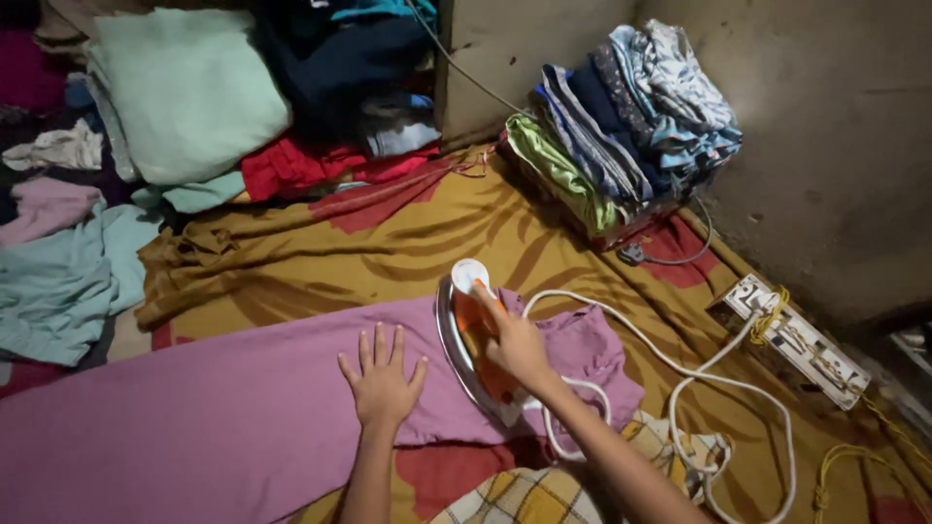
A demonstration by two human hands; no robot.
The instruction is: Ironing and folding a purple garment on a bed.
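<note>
My left hand (382, 378) flat, fingers spread on purple cloth (194, 427), pinning it smooth. My right hand (515, 344) wrapped round iron (473, 335) handle, soleplate tipped sideways at cloth's edge; cord (680, 374) trails right to power strip (796, 340).

one iron (476, 335), one power strip (798, 340), two hands (382, 383)

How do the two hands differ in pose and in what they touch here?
The left hand lies flat, fingers spread, on the purple garment; the right hand is curled around the handle of the orange and white iron. The left hand holds nothing; the right hand grips a tool. Both are over the same purple garment.
</note>
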